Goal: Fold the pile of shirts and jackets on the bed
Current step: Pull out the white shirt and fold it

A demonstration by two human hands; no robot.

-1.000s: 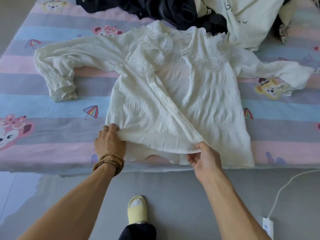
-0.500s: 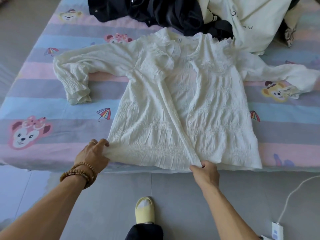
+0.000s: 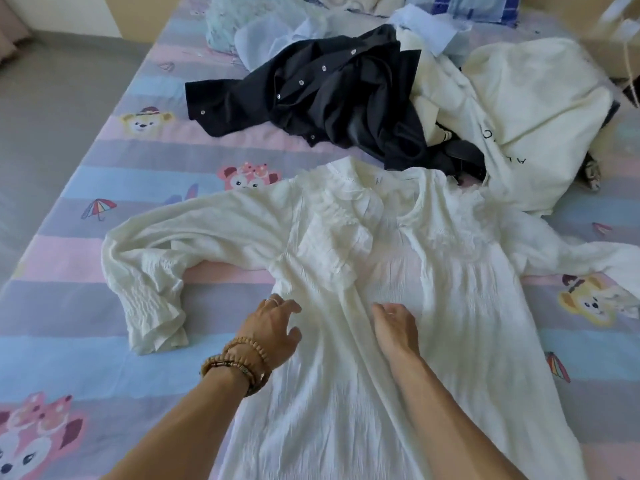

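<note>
Here, the crinkled, ruffle-collared white blouse (image 3: 398,306) is lying spread flat on the striped bedsheet (image 3: 69,341), both the left hand (image 3: 273,332) and right hand (image 3: 396,325) resting loose-fingered, gripping nothing.

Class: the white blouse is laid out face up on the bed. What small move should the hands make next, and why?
Probably fold the left sleeve across the body. The blouse lies spread flat, both sleeves out, and the left hand and right hand hover over its middle holding nothing; the left hand is nearer that sleeve.
</note>
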